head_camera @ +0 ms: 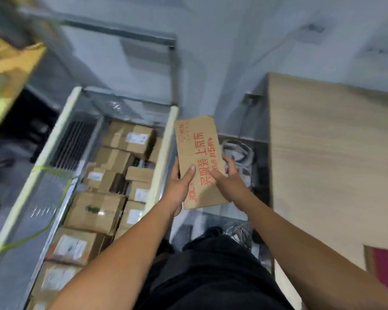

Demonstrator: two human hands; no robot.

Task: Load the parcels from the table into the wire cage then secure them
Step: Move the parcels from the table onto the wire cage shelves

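Observation:
A flat brown cardboard parcel (197,153) with red printing is held in the air between the wire cage and the table. My left hand (179,186) grips its lower left edge, thumb on top. My right hand (227,180) holds its lower right edge, fingers curled round it. The wire cage (164,153) stands to the left, its cream-coloured top rails open, with several brown cardboard parcels (94,211) stacked inside. The wooden table (334,164) lies to the right, just beside the parcel.
A red and pink striped item (383,267) lies on the table's near right corner. Coiled cables (238,151) sit on the floor between cage and table. A green strap (54,171) hangs over the cage's left rail. A brown box (11,61) stands at far left.

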